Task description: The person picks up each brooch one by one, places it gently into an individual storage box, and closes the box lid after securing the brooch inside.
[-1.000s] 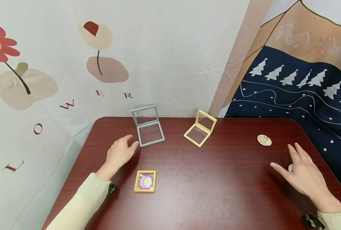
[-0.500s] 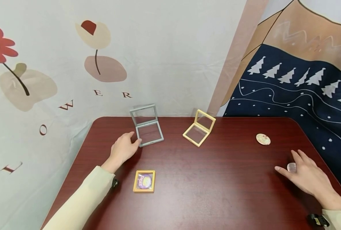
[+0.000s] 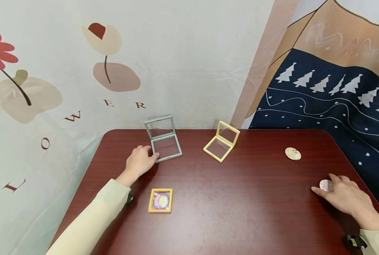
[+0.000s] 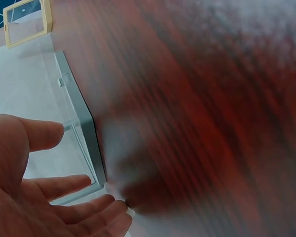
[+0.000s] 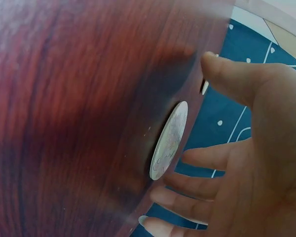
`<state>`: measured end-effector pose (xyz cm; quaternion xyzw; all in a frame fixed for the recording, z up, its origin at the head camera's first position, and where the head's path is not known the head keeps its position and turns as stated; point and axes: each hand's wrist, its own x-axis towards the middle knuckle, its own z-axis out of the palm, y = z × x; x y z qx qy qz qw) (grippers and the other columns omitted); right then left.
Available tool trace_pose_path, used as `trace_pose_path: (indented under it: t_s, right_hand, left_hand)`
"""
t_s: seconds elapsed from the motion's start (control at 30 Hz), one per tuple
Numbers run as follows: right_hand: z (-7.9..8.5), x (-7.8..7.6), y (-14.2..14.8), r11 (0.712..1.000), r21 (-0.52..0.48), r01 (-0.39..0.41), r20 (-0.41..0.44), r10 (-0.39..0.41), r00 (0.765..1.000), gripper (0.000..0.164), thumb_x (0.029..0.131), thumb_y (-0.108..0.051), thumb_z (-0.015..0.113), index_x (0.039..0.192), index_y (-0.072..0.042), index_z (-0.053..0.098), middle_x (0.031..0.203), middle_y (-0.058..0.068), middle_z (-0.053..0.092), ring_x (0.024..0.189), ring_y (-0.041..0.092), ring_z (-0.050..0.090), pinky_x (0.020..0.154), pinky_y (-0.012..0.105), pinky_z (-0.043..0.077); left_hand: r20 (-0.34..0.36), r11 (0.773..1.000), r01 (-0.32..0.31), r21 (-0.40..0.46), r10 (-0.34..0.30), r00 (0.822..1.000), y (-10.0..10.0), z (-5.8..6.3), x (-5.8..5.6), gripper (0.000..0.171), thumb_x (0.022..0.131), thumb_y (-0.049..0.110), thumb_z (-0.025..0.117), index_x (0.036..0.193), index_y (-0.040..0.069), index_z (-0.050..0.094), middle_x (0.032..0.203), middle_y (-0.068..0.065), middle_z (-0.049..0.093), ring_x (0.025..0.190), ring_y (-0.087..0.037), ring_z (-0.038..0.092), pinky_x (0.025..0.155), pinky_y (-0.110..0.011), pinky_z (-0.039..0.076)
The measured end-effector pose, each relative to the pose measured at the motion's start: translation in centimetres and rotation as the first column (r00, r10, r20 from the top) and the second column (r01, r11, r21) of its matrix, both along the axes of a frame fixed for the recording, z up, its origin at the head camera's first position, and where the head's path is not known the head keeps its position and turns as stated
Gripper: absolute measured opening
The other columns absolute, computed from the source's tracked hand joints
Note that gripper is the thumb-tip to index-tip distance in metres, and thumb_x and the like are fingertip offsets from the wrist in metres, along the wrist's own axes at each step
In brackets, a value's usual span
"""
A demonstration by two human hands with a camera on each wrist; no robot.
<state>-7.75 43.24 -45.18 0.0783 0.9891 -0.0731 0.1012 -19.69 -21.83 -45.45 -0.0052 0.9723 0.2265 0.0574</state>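
My left hand [image 3: 140, 161] is at the left side of an opened grey-blue hinged display frame [image 3: 153, 148] with clear film panels. In the left wrist view its thumb and extended fingers are spread beside the frame [image 4: 87, 106]; whether they touch it is unclear. My right hand [image 3: 349, 196] reaches around a pale round badge [image 3: 326, 185] lying flat near the table's right side. In the right wrist view the thumb and fingers [image 5: 207, 157] stand apart, with the badge [image 5: 170, 140] on the table between them, not gripped.
A smaller yellow hinged frame [image 3: 213, 154] stands opened at the back middle. A closed orange-yellow frame [image 3: 150, 202] holding a purple round badge lies front left. Another round badge [image 3: 293, 153] lies back right. A fabric backdrop [image 3: 192, 71] hangs behind the table [image 3: 240, 212].
My left hand has moved slightly right, up to the grey-blue frame's corner. My right hand has lowered and shifted right and nearer, around the pale badge, which shows more now.
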Motion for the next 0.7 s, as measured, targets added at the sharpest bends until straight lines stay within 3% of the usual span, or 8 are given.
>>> trace_pose_path:
  t_s: [0.23,0.4,0.53,0.7]
  right_hand:
    - [0.0,-0.1,0.6,1.0,0.011,-0.004,0.023,0.003,1.0,0.094,0.094,-0.057,0.068,0.126,0.028,0.043,0.112,0.05,0.042,0.098,0.062,0.049,0.08,0.076,0.044]
    - [-0.1,-0.1,0.9,1.0,0.002,-0.025,0.011,0.025,1.0,0.086,0.094,-0.051,0.07,0.119,0.028,0.047,0.105,0.048,0.047,0.093,0.059,0.052,0.077,0.073,0.045]
    - [-0.2,0.0,1.0,0.999,-0.004,-0.041,0.006,0.041,0.999,0.081,0.094,-0.047,0.071,0.115,0.029,0.049,0.101,0.046,0.05,0.09,0.058,0.053,0.076,0.072,0.045]
    - [-0.2,0.0,1.0,0.997,-0.021,-0.076,0.003,0.076,0.997,0.076,0.095,-0.045,0.071,0.11,0.027,0.053,0.094,0.042,0.052,0.086,0.055,0.056,0.074,0.07,0.046]
  left_hand:
    - [-0.018,1.0,-0.009,-0.004,0.009,1.0,0.3,-0.2,-0.8,0.052,0.103,0.037,0.061,0.134,-0.005,0.064,0.125,-0.028,0.061,0.117,-0.044,0.058,0.088,-0.06,0.051]
    - [-0.008,1.0,-0.021,-0.003,0.021,1.0,0.4,-0.2,-1.3,0.035,0.103,0.034,0.062,0.102,0.001,0.073,0.099,-0.018,0.064,0.086,-0.033,0.061,0.068,-0.047,0.05]
    - [0.008,0.999,-0.034,0.017,0.034,0.999,0.5,-0.2,-1.5,0.036,0.103,0.031,0.063,0.074,0.009,0.065,0.069,-0.007,0.058,0.063,-0.024,0.054,0.055,-0.037,0.041]
    - [0.0,0.999,-0.038,0.03,0.038,0.999,0.5,-0.3,-1.6,0.044,0.103,0.027,0.063,0.062,0.013,0.055,0.054,-0.001,0.046,0.054,-0.021,0.048,0.05,-0.034,0.037]
